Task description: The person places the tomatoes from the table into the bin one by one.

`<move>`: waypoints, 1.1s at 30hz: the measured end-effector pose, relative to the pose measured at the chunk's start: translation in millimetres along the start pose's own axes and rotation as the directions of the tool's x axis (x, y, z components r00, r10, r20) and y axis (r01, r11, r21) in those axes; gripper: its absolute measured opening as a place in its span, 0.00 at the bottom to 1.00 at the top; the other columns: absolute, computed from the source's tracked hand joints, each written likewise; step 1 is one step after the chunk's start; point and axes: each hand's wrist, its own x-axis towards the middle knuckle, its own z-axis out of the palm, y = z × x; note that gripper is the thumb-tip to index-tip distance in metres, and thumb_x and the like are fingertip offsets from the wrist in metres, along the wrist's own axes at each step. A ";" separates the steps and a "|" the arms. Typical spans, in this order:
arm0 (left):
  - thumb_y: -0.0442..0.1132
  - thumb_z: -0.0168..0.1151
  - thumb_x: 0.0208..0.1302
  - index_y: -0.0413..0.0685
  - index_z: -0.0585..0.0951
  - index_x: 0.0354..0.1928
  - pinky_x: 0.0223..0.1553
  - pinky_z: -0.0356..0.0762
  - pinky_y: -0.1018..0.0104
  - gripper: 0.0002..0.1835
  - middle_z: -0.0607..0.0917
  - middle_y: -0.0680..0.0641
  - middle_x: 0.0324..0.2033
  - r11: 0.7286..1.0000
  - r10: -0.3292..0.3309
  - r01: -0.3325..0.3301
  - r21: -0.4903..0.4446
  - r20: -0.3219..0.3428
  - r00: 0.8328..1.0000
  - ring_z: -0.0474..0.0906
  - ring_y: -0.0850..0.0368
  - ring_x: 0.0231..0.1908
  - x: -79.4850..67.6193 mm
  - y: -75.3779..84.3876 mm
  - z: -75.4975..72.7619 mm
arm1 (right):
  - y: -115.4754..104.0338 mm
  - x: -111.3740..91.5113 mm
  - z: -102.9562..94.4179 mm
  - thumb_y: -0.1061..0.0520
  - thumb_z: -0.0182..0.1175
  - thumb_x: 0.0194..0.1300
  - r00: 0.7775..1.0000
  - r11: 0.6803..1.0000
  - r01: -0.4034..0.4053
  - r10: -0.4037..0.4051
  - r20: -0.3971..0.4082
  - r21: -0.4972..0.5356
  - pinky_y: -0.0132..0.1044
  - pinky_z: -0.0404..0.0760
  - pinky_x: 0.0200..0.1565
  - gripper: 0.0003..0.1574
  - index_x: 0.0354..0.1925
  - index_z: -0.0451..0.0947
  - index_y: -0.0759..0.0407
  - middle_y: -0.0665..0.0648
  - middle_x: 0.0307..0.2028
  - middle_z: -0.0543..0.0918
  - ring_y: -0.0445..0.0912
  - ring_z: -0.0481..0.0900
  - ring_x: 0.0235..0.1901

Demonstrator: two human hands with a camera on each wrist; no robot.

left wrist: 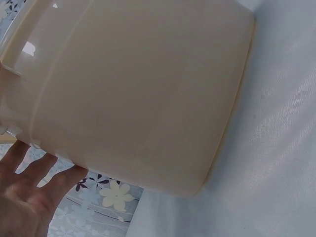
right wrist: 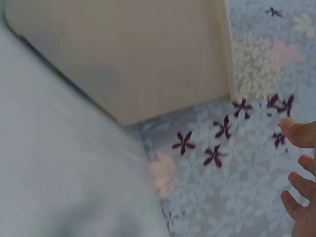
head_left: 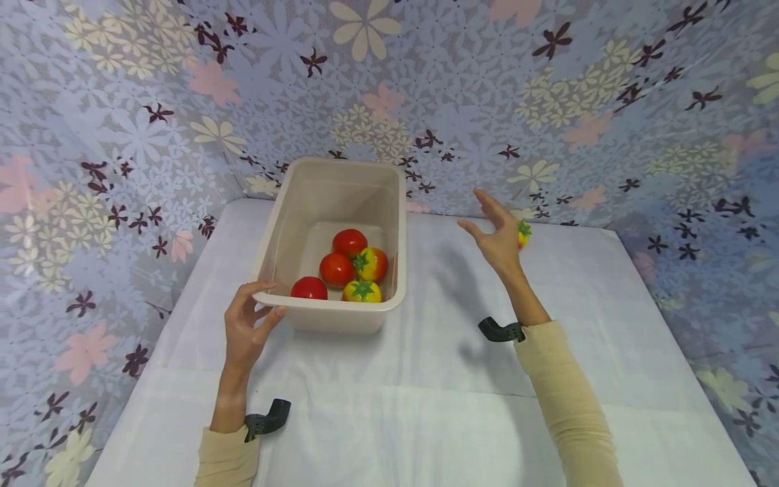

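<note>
A beige plastic bin stands left of centre on the table. My left hand grips its near left corner, fingers over the rim and thumb in front; in the left wrist view the fingers touch the bin's wall. Inside lie three red tomatoes and two yellow-and-red tomatoes with green leafy tops. To the right of the bin, my right hand is raised with fingers spread, holding nothing. Behind it, partly hidden, shows another yellow tomato with a green top.
A white cloth covers the table. Flower-patterned fabric hangs behind and on both sides, close to the bin's far end. Each wrist wears a black camera mount.
</note>
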 end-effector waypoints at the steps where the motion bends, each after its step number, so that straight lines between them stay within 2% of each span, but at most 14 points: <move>1: 0.14 0.62 0.47 0.24 0.72 0.50 0.46 0.80 0.75 0.24 0.81 0.45 0.48 1.000 0.002 -0.002 0.001 0.000 1.000 0.80 0.56 0.52 -0.3 -0.2 0.1 | 5.8 1.4 -2.4 0.72 0.68 0.55 1.000 1.000 -0.014 0.014 -0.004 -0.017 0.42 0.63 0.70 0.39 0.65 0.69 0.67 0.66 0.66 0.71 0.53 0.66 0.69; 5: 0.14 0.63 0.47 0.24 0.72 0.50 0.46 0.79 0.76 0.24 0.81 0.49 0.48 1.000 0.003 -0.003 0.004 0.000 1.000 0.79 0.56 0.52 -0.8 -1.2 0.6 | 25.7 5.4 -13.6 0.69 0.69 0.55 0.998 0.993 -0.046 0.043 -0.035 -0.111 0.39 0.65 0.69 0.40 0.66 0.69 0.64 0.63 0.67 0.71 0.52 0.66 0.69; 6: 0.14 0.63 0.47 0.24 0.72 0.50 0.47 0.79 0.76 0.24 0.81 0.50 0.49 1.000 0.002 -0.002 0.003 0.001 1.000 0.79 0.56 0.52 -0.8 -1.5 0.6 | 30.2 5.6 -16.7 0.68 0.69 0.55 0.997 0.989 -0.058 0.051 -0.050 -0.137 0.35 0.70 0.64 0.40 0.66 0.70 0.62 0.62 0.67 0.71 0.52 0.67 0.68; 10: 0.14 0.63 0.46 0.24 0.72 0.50 0.46 0.79 0.76 0.25 0.81 0.49 0.49 1.000 0.001 -0.001 0.005 0.008 1.000 0.79 0.58 0.53 0.0 -1.1 1.2 | 46.2 4.6 -27.8 0.67 0.69 0.56 0.989 0.979 -0.115 0.096 -0.117 -0.166 0.30 0.68 0.64 0.41 0.67 0.69 0.60 0.59 0.68 0.70 0.50 0.66 0.69; 12: 0.14 0.63 0.46 0.24 0.72 0.50 0.46 0.79 0.77 0.25 0.81 0.48 0.49 1.000 0.005 -0.005 0.014 0.011 1.000 0.78 0.58 0.54 0.3 -0.8 1.2 | 52.9 3.2 -32.6 0.67 0.69 0.56 0.984 0.978 -0.126 0.101 -0.149 -0.169 0.31 0.67 0.66 0.41 0.67 0.68 0.60 0.59 0.68 0.70 0.50 0.66 0.69; 13: 0.14 0.63 0.46 0.24 0.72 0.50 0.46 0.79 0.77 0.25 0.81 0.47 0.49 1.000 0.006 -0.007 0.018 0.013 1.000 0.78 0.59 0.54 0.5 -0.6 1.1 | 55.8 2.5 -34.8 0.67 0.69 0.56 0.982 0.978 -0.128 0.101 -0.161 -0.165 0.35 0.62 0.70 0.40 0.67 0.68 0.61 0.60 0.68 0.70 0.50 0.65 0.70; 16: 0.14 0.63 0.46 0.26 0.73 0.51 0.47 0.79 0.77 0.26 0.80 0.46 0.49 0.999 0.008 -0.009 0.034 0.016 1.000 0.78 0.59 0.55 0.6 -0.2 0.7 | 63.6 0.2 -41.3 0.66 0.70 0.56 0.973 0.974 -0.146 0.110 -0.205 -0.172 0.39 0.62 0.71 0.40 0.66 0.70 0.61 0.59 0.67 0.71 0.50 0.66 0.69; 21: 0.14 0.63 0.47 0.33 0.76 0.52 0.47 0.79 0.76 0.27 0.80 0.48 0.49 0.999 0.006 -0.006 0.039 0.015 1.000 0.78 0.62 0.55 0.3 1.7 0.4 | 70.8 -2.3 -50.9 0.64 0.70 0.55 0.949 0.959 -0.216 0.163 -0.269 -0.182 0.38 0.62 0.70 0.39 0.65 0.71 0.60 0.57 0.66 0.73 0.49 0.66 0.68; 25: 0.15 0.63 0.47 0.34 0.76 0.52 0.46 0.79 0.76 0.26 0.80 0.49 0.49 0.999 0.006 -0.007 0.043 0.011 1.000 0.78 0.62 0.54 0.3 2.1 0.1 | 77.5 -2.3 -56.3 0.62 0.70 0.57 0.936 0.939 -0.263 0.192 -0.293 -0.224 0.39 0.61 0.71 0.39 0.66 0.71 0.57 0.57 0.67 0.72 0.50 0.65 0.69; 29: 0.15 0.64 0.47 0.30 0.75 0.51 0.45 0.79 0.76 0.25 0.81 0.53 0.48 0.999 0.004 -0.004 0.054 0.006 1.000 0.78 0.63 0.53 0.4 1.8 -0.1 | 86.0 -2.0 -60.1 0.63 0.69 0.58 0.927 0.910 -0.310 0.224 -0.300 -0.276 0.44 0.60 0.71 0.40 0.68 0.69 0.55 0.58 0.69 0.69 0.52 0.63 0.70; 33: 0.15 0.64 0.47 0.26 0.74 0.50 0.45 0.79 0.76 0.24 0.81 0.56 0.48 0.998 -0.002 0.001 0.056 0.006 1.000 0.78 0.62 0.53 -0.3 1.5 0.0 | 94.4 -3.7 -63.6 0.64 0.69 0.56 0.921 0.880 -0.346 0.253 -0.296 -0.325 0.48 0.56 0.73 0.46 0.70 0.64 0.54 0.59 0.71 0.65 0.53 0.58 0.72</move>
